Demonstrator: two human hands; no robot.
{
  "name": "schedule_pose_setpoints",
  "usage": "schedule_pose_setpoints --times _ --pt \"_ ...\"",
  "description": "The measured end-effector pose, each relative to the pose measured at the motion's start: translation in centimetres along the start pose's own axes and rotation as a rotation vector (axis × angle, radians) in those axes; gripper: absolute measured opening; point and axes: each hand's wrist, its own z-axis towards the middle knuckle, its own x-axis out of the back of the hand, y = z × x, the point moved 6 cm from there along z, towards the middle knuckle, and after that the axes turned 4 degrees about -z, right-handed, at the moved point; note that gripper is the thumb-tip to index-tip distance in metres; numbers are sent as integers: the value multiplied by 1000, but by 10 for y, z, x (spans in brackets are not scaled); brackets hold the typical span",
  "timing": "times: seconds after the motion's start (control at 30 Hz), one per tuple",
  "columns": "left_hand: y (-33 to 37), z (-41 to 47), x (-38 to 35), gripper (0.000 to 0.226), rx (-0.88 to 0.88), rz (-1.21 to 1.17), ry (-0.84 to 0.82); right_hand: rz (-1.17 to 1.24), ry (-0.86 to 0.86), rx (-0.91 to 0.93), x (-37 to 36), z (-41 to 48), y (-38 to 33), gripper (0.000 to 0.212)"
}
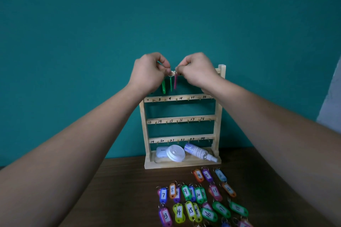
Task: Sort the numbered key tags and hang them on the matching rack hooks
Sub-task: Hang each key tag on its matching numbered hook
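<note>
Key tags: small numbered plastic key tags (pixel 191 201) in many colours are laid in rows on the dark wooden table (pixel 120 190); three are hung on the top rail of the pale wooden rack (pixel 180 97).
Handling: judged light, stiff and smooth; best taken by the small metal ring (pixel 171 73).
Left hand (pixel 147 72): curled; a thin teal plastic tag (pixel 160 63) is pinched.
Right hand (pixel 197 70): curled; the hanging pink plastic tag (pixel 175 81) is pinched at its top.

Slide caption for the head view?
Left hand and right hand pinch hanging tags at rack top row; loose tags on table.
</note>
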Motion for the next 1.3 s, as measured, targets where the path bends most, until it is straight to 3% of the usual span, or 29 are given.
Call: schedule_pose_setpoints --times 0.13,0.37,0.63,0.8,0.97,1.1,1.3 --pt "5 2 0 11 -2 -1 14 -89 9 -15 0 -2 -1 7" --pt "10 6 -7 17 2 67 44 -165 24 6 -2 0 4 15" --pt "7 7 -13 4 25 136 13 -257 80 70 0 -6 2 13" --pt "3 3 -16 15 -2 158 39 -139 136 129 7 -27 5 13" --pt "16 -32 -4 18 -175 174 226 1 176 169 3 -69 26 6" --pt "11 -81 -18 15 -244 111 254 35 130 223 -16 -107 54 4" --pt "-39 -147 -72 15 -95 28 116 -32 -42 133 -52 -150 117 9"
